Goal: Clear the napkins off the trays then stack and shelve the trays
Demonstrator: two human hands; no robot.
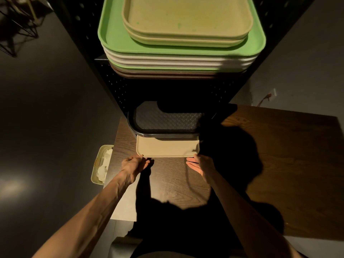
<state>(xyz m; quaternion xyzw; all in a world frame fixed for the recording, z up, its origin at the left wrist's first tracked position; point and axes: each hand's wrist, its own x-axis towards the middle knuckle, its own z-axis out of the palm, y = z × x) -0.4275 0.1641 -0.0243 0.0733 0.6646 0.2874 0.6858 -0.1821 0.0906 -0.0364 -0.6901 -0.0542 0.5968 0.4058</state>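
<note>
Beige tray (165,147), long axis crosswise, between both hands (135,164), under shelf.

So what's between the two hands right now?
In the head view, only the beige tray's near edge, held by the left hand and right hand; below it, bare wooden table.

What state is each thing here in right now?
Beige tray: held at its near corners, partly slid under the black tray.
Black tray: bare, on the lower shelf.
Top stack: trays piled on the upper shelf, bare.
Bin: open, with white napkins inside.
Left hand: grip on the tray's corner.
Right hand: at the other corner.
</note>
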